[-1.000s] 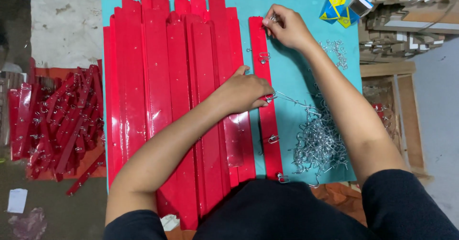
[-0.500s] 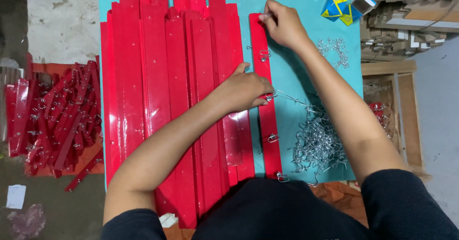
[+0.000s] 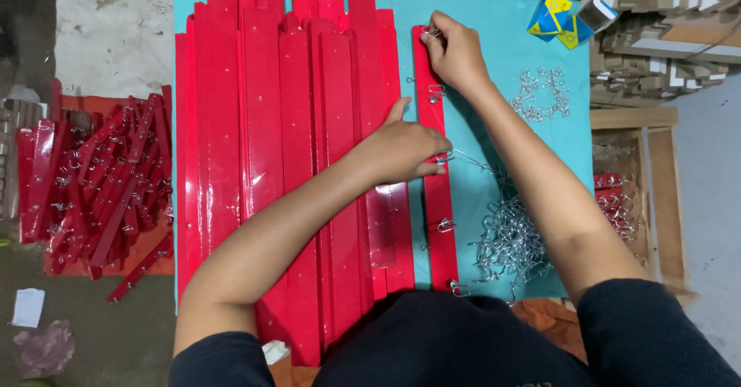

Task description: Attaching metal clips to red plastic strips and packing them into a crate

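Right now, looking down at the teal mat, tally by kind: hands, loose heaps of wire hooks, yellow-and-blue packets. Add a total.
Hands: 2, left hand and right hand
Heaps of loose wire hooks: 2, near heap and far heap
Yellow-and-blue packet: 1
Total: 5
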